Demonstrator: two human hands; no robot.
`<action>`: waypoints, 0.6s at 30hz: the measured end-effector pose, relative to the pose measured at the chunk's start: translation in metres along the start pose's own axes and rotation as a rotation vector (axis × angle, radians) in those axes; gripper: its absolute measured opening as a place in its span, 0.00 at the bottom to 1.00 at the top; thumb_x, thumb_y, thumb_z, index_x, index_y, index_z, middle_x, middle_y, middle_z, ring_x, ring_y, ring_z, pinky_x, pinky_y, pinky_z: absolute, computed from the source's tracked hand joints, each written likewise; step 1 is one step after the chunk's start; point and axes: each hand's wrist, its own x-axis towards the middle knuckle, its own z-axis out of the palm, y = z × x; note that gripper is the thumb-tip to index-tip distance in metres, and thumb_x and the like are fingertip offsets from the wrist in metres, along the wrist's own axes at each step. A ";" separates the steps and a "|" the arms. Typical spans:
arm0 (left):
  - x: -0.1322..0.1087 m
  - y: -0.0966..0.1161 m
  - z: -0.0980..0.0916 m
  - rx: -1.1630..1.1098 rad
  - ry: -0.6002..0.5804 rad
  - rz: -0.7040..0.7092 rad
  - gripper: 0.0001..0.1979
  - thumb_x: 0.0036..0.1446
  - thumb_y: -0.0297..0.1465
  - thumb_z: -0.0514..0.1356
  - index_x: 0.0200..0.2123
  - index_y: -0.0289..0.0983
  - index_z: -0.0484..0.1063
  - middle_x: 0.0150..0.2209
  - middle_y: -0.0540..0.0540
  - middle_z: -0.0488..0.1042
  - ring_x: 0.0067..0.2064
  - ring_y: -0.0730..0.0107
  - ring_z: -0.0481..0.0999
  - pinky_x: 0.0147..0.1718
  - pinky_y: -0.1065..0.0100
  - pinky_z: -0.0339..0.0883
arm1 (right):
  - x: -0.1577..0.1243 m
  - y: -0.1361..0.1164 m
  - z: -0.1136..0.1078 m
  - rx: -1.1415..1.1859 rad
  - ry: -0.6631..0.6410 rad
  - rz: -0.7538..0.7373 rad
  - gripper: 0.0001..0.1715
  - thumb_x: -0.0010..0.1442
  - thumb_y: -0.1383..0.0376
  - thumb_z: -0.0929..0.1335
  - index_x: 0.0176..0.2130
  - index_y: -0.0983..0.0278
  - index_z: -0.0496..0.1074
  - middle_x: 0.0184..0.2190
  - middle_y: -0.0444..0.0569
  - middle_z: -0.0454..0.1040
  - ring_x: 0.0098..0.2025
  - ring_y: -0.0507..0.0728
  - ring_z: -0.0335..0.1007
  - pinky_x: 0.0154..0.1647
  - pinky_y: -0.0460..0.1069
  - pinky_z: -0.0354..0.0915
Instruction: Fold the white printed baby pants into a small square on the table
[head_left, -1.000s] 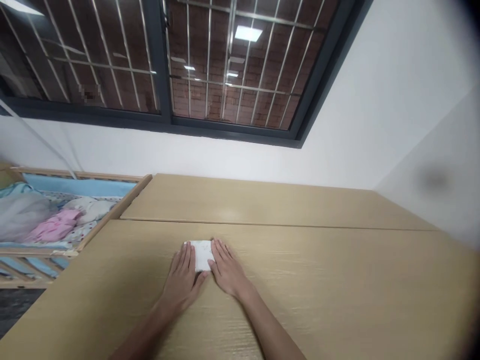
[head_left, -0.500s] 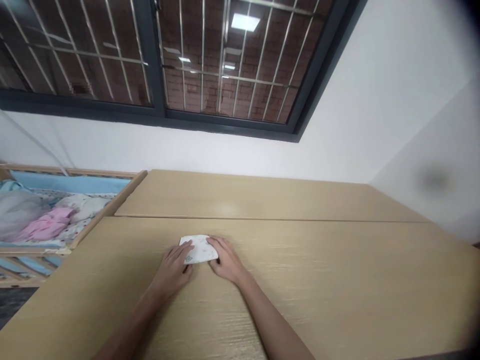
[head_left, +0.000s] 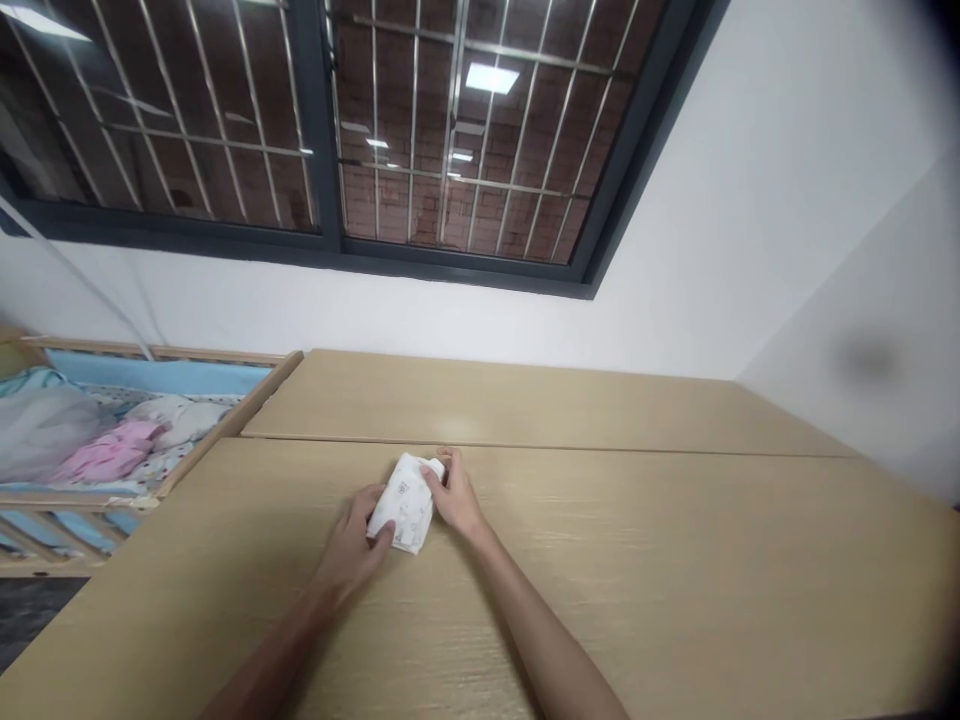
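Note:
A folded white diaper (head_left: pixel 406 503) with small faint prints is held tilted above the wooden tabletop (head_left: pixel 600 580). My left hand (head_left: pixel 362 540) grips its lower left side, the thumb on the front face and the fingers behind the edge. At the upper right corner, my right hand (head_left: pixel 455 495) pinches it, thumb in front and fingers partly hidden behind.
Left of the table stands a wooden crib (head_left: pixel 225 425) with blue lining. A pink cloth (head_left: pixel 112 450) and pale bedding lie in it. A white wall (head_left: pixel 450 325) and a dark-framed barred window (head_left: pixel 465 265) rise behind the table.
The diaper has gone from lying level under both hands to being raised and turned, its printed face now toward me. My right hand has shifted to its upper corner.

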 end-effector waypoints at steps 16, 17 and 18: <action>-0.066 0.035 0.068 0.645 0.071 0.232 0.28 0.64 0.43 0.56 0.62 0.33 0.71 0.58 0.30 0.74 0.60 0.36 0.71 0.57 0.39 0.66 | -0.032 -0.062 -0.014 -0.404 -0.729 -0.563 0.32 0.76 0.56 0.57 0.74 0.56 0.52 0.75 0.46 0.48 0.76 0.56 0.44 0.75 0.54 0.45; -0.069 0.032 0.073 0.646 0.057 0.226 0.27 0.64 0.42 0.56 0.62 0.36 0.71 0.57 0.31 0.75 0.59 0.37 0.72 0.57 0.38 0.66 | -0.034 -0.061 -0.013 -0.402 -0.767 -0.572 0.32 0.76 0.56 0.57 0.74 0.56 0.51 0.75 0.45 0.48 0.76 0.55 0.44 0.75 0.54 0.45; -0.070 0.029 0.077 0.641 0.046 0.216 0.26 0.65 0.42 0.56 0.62 0.37 0.72 0.57 0.32 0.76 0.58 0.37 0.73 0.57 0.38 0.66 | -0.036 -0.057 -0.012 -0.405 -0.795 -0.574 0.32 0.76 0.57 0.57 0.75 0.55 0.50 0.75 0.45 0.50 0.76 0.55 0.44 0.75 0.54 0.45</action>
